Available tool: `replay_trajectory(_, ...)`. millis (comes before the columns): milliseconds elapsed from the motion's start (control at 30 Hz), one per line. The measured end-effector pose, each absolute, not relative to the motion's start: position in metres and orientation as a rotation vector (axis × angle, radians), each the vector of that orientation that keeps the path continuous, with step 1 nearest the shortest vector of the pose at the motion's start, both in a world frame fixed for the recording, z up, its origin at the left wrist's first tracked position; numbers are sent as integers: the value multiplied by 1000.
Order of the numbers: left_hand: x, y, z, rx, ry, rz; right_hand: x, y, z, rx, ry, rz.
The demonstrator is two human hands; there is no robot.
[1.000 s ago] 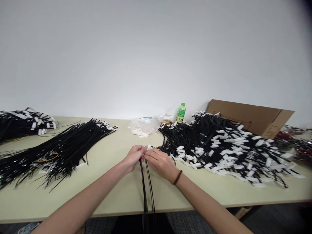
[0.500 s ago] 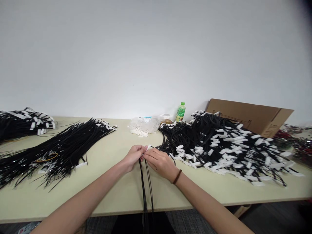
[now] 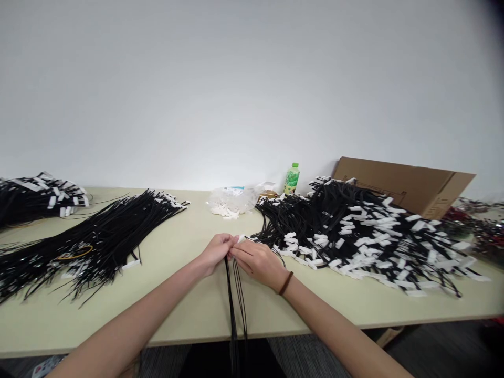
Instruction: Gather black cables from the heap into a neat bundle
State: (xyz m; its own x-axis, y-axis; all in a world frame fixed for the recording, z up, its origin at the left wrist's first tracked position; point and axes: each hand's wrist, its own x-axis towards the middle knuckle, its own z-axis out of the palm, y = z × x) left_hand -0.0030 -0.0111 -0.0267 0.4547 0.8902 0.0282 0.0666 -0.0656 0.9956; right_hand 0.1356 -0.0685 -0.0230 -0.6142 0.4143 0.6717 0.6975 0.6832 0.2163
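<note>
My left hand (image 3: 218, 251) is closed on the upper end of some thin black cables (image 3: 231, 302) that hang down over the table's front edge. Against it, fingertips touching, my right hand (image 3: 258, 260) is closed round a small white connector (image 3: 241, 238) and cable ends, partly hidden by the fingers. Just behind the hands lies a clear plastic bag (image 3: 232, 201) with small white pieces. To the right, a large heap of black cables with white connectors (image 3: 378, 236) covers the table.
Black cable bundles (image 3: 114, 226) lie at the left of the pale table (image 3: 173, 310), one with a yellow band. A green-capped bottle (image 3: 292, 179) stands near the wall. Behind the heap leans a cardboard box (image 3: 401, 184); red and dark wires (image 3: 484, 231) lie at the far right.
Both hands stay in almost the same place. The cables hanging below them have spread slightly, and the view has shifted a little.
</note>
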Motion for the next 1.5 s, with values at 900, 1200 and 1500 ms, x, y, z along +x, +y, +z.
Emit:
replay_trajectory(900,-3,-10,-30,1532,874,813,138,-69,-24,-901,-2340,-592)
replay_trajectory(1200,-3,-13,-26,1548,897,803,137,-68,-27,-916,-2351,-580)
replay_trajectory(1500,-3,-13,-26,1569,903,798,137,-68,-27,-921,-2352,-571)
